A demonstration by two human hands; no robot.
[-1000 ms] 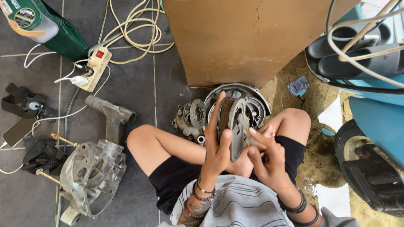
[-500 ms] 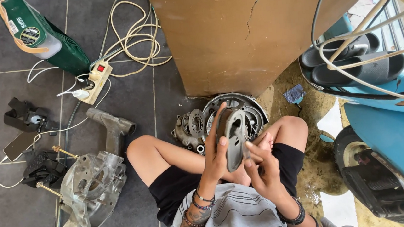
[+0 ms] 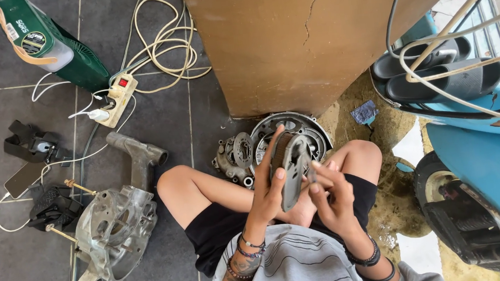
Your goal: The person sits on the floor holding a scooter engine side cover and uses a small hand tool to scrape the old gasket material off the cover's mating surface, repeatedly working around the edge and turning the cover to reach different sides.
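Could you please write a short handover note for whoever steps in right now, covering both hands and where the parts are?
Left hand: grip on the curved grey metal part, held upright over the lap.
Right hand: fingers at the part's right edge; whether it holds anything small cannot be told.
Round drum plate and small gear assembly lie on the floor beyond the knees.
Engine casing lies on the tiles to the left, by the power strip.
Done: part is off the floor, in hand.
Left: both floor pieces are untouched.
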